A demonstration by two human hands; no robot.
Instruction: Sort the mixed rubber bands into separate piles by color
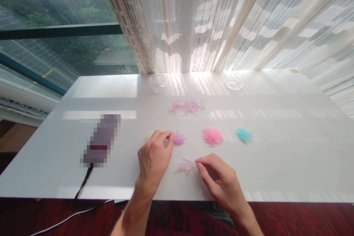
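Note:
My left hand (156, 153) is closed in a pinch at the left edge of a small pile of purple strips (179, 138). Whatever lies between its fingertips is too small to make out. A pale yellow pile (149, 136) shows partly behind this hand. Lower down, my right hand (219, 177) pinches the end of a thin pink strip (189, 160) above a loose little heap of mixed pastel strips (184, 168). To the right of the purple pile lie a larger pile of pink strips (212, 136) and a turquoise pile (243, 135).
Farther back on the white table (290, 162) a mixed pastel pile (187, 106) is spread out. Behind it stand a clear round container (158, 83) and a clear round lid (234, 84). A pixelated object (102, 140) with a black strap lies at left. Curtains hang along the back edge.

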